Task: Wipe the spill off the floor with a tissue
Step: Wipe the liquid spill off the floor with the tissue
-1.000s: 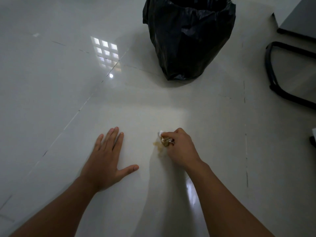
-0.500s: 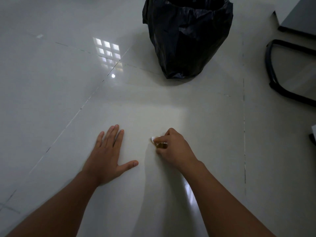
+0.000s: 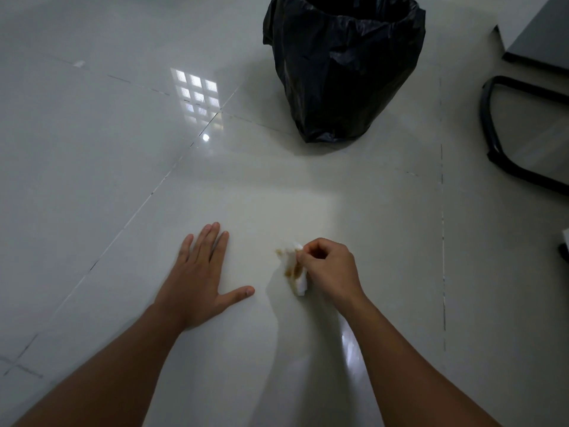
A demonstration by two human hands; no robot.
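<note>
lying flat on the floor (image 3: 92,180), palm down: left hand (image 3: 197,278), fingers straight and close together, thumb splayed out to the right, gripping nothing. forearm running in from bottom-left.

sitting just right of that thumb, apart from it: tissue (image 3: 297,272), white, crumpled, stained brown-orange. touching the floor, lower end poking out under the right hand (image 3: 329,266). showing a small brown smear at the tissue's upper-left edge: spill (image 3: 279,251); not possible to tell how much of it is on the tile versus soaked into the paper.

pinching the tissue from its right side: right hand, fingers curled into a loose fist, knuckles up, fingertips tucked against the paper. forearm coming in from bottom-right. both hands lying on the same large pale tile, well apart from each other.

reflecting on the glossy tile further back, left of centre: a window grid (image 3: 197,94) and a small bright spot below it.

standing upright beyond the hands, up and slightly right of the tissue, well apart from it: bin (image 3: 341,72) lined with a black bag, mouth open.

showing at the far right edge: a black curved frame (image 3: 489,131) resting on the floor, and above it a grey panel (image 3: 542,35) cut off by the corner. too cropped to identify either.
</note>
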